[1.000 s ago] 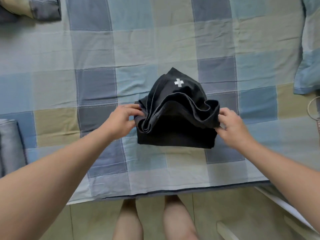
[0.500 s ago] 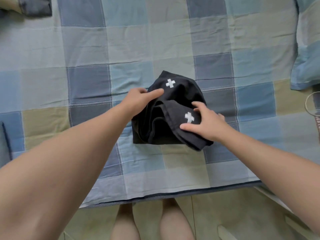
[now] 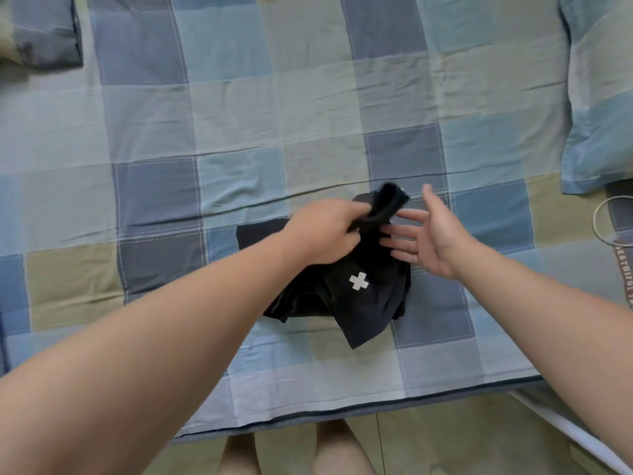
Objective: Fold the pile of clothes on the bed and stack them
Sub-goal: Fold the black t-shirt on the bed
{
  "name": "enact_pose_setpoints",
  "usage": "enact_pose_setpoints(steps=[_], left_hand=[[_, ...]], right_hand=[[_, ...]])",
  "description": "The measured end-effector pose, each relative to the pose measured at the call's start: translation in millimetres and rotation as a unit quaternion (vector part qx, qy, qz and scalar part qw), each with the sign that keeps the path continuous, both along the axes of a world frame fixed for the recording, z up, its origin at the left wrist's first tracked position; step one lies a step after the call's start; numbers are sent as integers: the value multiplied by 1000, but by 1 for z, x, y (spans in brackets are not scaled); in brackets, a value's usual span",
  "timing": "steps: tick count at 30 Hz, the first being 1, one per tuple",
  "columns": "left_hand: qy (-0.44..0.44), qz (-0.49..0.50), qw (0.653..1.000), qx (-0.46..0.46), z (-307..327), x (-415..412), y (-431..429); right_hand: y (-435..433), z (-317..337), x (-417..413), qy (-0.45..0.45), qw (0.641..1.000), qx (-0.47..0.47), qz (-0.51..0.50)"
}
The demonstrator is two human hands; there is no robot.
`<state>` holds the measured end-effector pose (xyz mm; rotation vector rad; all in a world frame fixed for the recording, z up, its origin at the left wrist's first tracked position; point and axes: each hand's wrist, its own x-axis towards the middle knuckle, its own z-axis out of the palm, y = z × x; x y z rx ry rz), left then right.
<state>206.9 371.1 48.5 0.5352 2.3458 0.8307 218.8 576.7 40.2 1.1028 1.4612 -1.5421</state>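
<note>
At the near middle of the bed (image 3: pixel 239 97), the fingers (image 3: pixel 356 212) of the left hand (image 3: pixel 325 231) are curled round a fold of the black garment (image 3: pixel 370 303), pinching it and lifting that fold clear of the rest, so that a dark ridge of cloth stands up just past the knuckles. The fingers (image 3: pixel 404 231) of the right hand (image 3: pixel 430 234) are straight and spread, palm turned toward the left, with their tips at the right side of the raised fold; whether they actually touch the cloth cannot be told. The thumb of that hand points to the far side.

Below the two hands, the rest of the garment lies bunched on the bed. A white cross (image 3: pixel 359 281) shows on its upper layer, and one corner hangs toward the near edge of the bed. A flat part of the garment reaches out to the left under the left forearm.

The bed is covered in checked cloth of blue, grey and olive squares, creased in several lines. A pillow (image 3: pixel 603 97) in the same pattern lies at the far right, and another piece of checked bedding (image 3: pixel 41 32) sits at the far left corner. A thin pale ring (image 3: pixel 597 214) shows at the right edge. Bare legs (image 3: pixel 339 447) stand on the floor (image 3: pixel 445 440) at the near edge of the bed.
</note>
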Motion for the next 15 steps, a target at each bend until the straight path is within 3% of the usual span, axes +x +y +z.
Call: enact_pose_setpoints(steps=[5, 8, 11, 15], left_hand=[[88, -158, 981, -68, -7, 28, -3], [107, -167, 977, -76, -9, 44, -1], [68, -165, 983, -44, -15, 63, -3], [-29, -151, 988, -13, -21, 82, -12]], right_hand=[[-17, 1, -27, -63, 992, -10, 106], [-24, -6, -28, -28, 985, 82, 152], [-11, -18, -11, 11, 977, 150, 153], [3, -29, 22, 38, 885, 282, 369]])
